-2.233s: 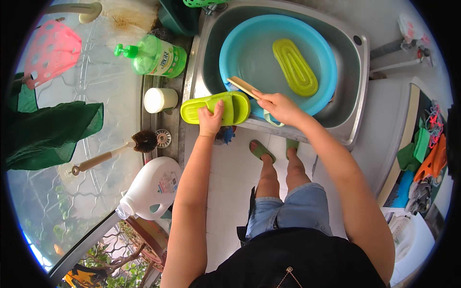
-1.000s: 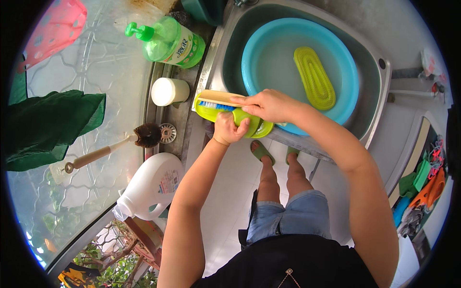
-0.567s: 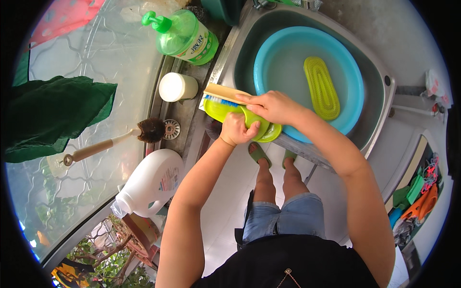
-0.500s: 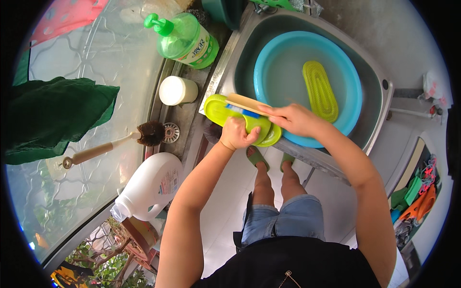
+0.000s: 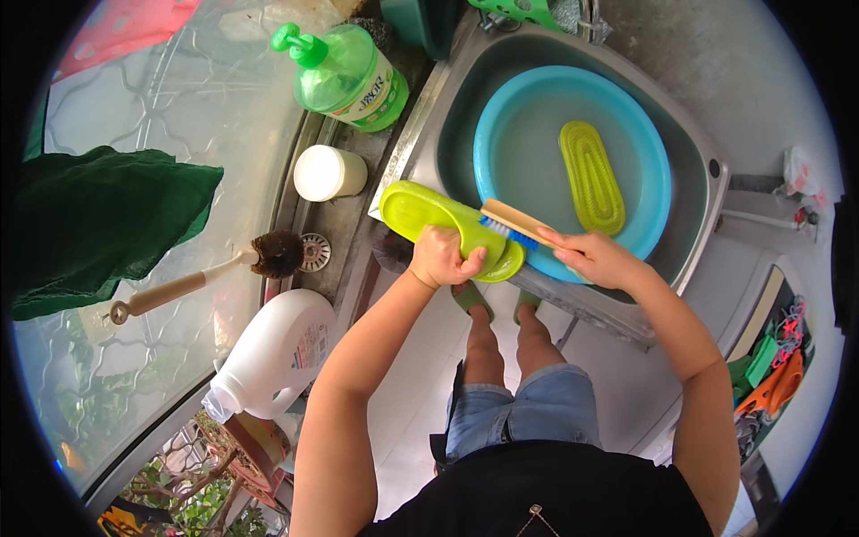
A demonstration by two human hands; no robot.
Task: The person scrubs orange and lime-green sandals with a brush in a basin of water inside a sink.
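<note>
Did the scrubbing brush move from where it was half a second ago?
Yes. Judged against the metal sink, the scrubbing brush in the right hand has moved right and slightly toward the person.

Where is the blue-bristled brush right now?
In the head view, the brush is just right of centre, in the right hand, at the strap end of the lime slipper in the left hand, by the blue basin.
</note>
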